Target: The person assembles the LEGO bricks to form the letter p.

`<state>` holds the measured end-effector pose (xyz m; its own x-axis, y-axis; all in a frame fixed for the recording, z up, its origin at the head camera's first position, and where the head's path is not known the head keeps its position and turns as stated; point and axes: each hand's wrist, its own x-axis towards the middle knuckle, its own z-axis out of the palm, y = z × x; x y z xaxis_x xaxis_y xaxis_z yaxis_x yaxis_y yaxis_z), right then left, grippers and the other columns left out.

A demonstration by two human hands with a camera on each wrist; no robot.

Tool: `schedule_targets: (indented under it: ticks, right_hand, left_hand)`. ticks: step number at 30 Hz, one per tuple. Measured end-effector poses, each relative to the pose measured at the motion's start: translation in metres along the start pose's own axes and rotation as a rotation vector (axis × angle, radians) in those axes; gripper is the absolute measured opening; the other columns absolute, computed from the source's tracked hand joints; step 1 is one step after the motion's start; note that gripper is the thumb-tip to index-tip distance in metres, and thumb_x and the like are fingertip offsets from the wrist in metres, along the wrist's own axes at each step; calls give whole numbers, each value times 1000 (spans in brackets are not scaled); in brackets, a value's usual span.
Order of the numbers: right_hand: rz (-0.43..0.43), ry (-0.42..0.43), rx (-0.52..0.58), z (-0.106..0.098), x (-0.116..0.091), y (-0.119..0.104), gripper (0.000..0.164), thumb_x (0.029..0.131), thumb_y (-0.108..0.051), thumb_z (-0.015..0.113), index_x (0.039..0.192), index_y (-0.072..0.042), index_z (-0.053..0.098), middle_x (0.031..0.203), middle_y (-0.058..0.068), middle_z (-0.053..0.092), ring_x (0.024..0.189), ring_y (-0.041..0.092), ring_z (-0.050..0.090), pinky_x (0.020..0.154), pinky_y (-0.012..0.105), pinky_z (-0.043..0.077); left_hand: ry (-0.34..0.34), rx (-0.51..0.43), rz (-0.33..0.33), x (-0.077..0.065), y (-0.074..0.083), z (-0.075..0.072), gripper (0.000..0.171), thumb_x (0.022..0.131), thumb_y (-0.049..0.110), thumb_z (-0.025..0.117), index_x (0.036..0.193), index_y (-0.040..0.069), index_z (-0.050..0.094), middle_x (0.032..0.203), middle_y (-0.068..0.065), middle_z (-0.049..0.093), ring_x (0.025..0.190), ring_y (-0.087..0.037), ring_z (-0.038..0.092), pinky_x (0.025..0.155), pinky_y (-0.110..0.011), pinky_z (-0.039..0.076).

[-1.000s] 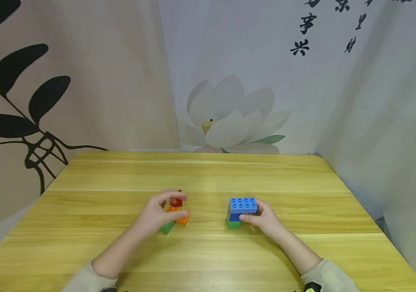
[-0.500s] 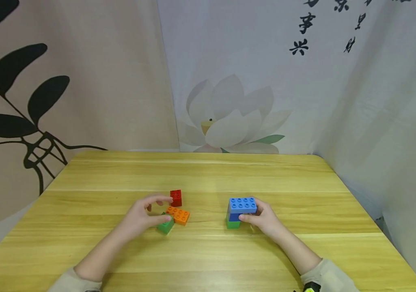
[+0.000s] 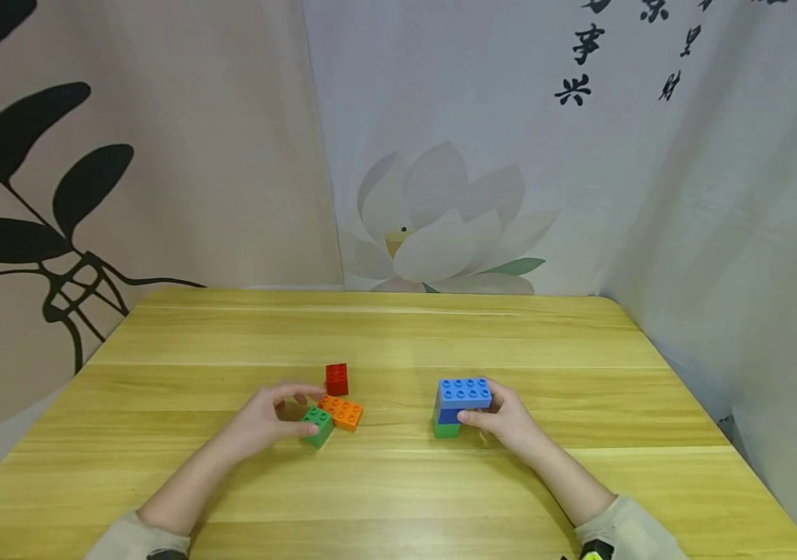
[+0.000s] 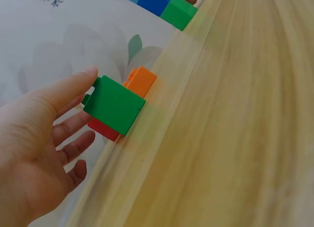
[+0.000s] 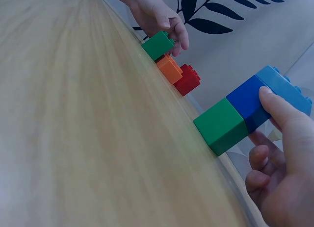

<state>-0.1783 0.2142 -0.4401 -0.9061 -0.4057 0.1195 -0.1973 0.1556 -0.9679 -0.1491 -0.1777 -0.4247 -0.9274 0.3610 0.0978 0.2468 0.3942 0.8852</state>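
My right hand [image 3: 510, 420] grips a stack of toy building bricks [image 3: 464, 393]: light blue on top, dark blue in the middle, green at the bottom. In the right wrist view the thumb presses the dark blue brick [image 5: 250, 102], and the stack's green brick [image 5: 222, 126] stands on the table. My left hand [image 3: 265, 420] is spread beside a loose green brick [image 3: 318, 425], thumb close to its near side and fingers beyond it. Whether the thumb touches it, I cannot tell. Against that brick lies an orange brick [image 3: 342, 412]; a red brick [image 3: 337, 379] sits just behind.
The wooden table [image 3: 398, 498] carries all the bricks, with a gap of bare wood between the loose group and the stack. Behind it hangs a pale curtain [image 3: 440, 93] printed with a lotus and characters.
My left hand has drawn back leftward from over the orange and red bricks, then lowered around the loose green brick, uncovering the others. The right hand and its stack have stayed put.
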Motion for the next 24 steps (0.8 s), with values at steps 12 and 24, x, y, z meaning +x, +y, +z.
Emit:
schedule_targets:
  ticks: [12,24]
  right_hand:
    - [10,-1,-2,1,-1,-2,46,86,-8,72,124,8,53,106,14,65,81,14,56,62,26,44]
    - [7,2,-11,1,0,-2,47,86,-9,72,125,8,52,113,18,64,97,16,62,81,28,50]
  left_hand:
    - [-22,1,-21,0,-9,-1,46,77,23,81,118,9,66,115,-9,61,97,-29,51,73,-36,45]
    - [-36,42,-5,0,-11,-3,44,75,23,82,115,12,68,128,-12,56,119,-35,46,96,-61,31]
